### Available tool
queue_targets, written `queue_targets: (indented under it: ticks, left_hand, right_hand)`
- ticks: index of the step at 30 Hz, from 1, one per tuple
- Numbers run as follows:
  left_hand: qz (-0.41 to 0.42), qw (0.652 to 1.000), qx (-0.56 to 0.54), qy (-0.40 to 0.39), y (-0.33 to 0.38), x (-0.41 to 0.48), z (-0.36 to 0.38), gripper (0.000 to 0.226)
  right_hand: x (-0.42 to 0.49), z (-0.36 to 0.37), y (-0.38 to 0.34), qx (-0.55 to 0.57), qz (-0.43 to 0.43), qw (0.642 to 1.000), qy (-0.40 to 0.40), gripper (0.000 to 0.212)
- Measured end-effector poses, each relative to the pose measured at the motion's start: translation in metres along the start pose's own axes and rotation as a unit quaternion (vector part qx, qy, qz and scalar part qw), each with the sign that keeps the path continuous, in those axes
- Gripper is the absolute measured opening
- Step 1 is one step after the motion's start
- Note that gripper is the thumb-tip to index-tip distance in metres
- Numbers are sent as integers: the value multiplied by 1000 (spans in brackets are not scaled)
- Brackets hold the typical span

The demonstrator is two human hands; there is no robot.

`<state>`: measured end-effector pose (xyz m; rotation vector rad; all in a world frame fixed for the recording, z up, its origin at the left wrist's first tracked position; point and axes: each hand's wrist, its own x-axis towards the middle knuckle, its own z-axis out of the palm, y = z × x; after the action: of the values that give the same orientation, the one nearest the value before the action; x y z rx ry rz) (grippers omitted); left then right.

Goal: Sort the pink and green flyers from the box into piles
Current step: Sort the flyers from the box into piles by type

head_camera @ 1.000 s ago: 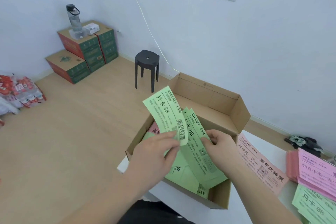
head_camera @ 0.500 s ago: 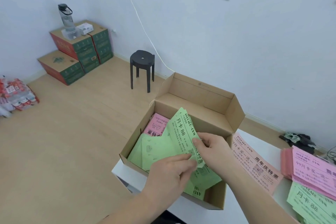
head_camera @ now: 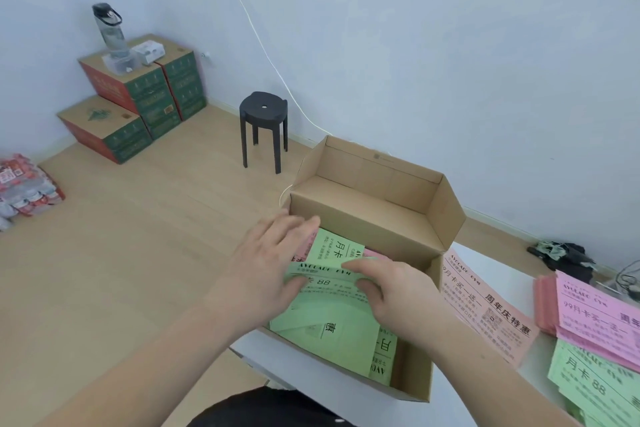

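Observation:
An open cardboard box sits on the white table's left end, holding green flyers over pink ones. My left hand and my right hand are both inside the box. Between them they pinch a green flyer that lies low across the stack. At the far right of the table are a pink pile and, in front of it, a green pile. One loose pink flyer lies beside the box.
The white table carries the box and piles; its left edge ends just under the box. On the wooden floor stand a black stool, stacked cartons with a water bottle, and wrapped packs at far left. Dark cables lie behind the piles.
Both hands have dropped down into the box with the green flyers, which a second ago were held up above it. The flyer now lies almost flat on the stack.

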<state>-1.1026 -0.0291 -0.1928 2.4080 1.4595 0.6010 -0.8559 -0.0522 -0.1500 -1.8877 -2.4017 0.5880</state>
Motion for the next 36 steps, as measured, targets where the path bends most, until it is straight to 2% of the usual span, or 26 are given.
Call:
queue_targets:
  ticks: [2,3,7,10,13,17,19,23,25,30,34,36]
  left_hand:
    - [-5,999,8,-52,-4,-3,3,42]
    - [-10,997,21,-79,-5,-5,3,35]
    - [-45,996,-19,-81,-9,-10,10,23]
    - [-62,994,-52,-80,-8,-5,9,16]
    - [-65,991,-75,-94,1,3,5,25]
    - [-63,983,-87,-147,5,4,2,20]
    - [-83,981,-95,-145,3,3,-1,14]
    - [-95,981,-97,-141,12,6,4,27]
    - [-90,982,-74,-151,15,6,7,27]
    - [-75,987,-58,-133,12,8,3,25]
    - [-44,989,-84,-115,22,17,7,28]
    - [-79,981,-147,-97,23,24,7,32]
  right_hand:
    - [-2,2,7,-8,31,999,16,41]
    - [-3,2,11,-25,46,998,25,42]
    - [-8,-1,27,-74,107,991,5,39]
    - [-11,-2,33,-80,121,989,-20,33]
    - [-11,0,30,-62,121,990,-23,33]
    - [-12,3,26,-62,106,992,-26,27]
    - [-14,4,27,-41,103,994,-18,27]
    - [-13,5,27,13,95,995,2,27]
    - [-11,1,26,-1,100,995,-7,30]
    - [-6,-7,16,-169,66,983,-27,38]
    - [5,-6,3,-82,39,995,-35,25]
    - [4,-7,7,-81,62,994,-23,16]
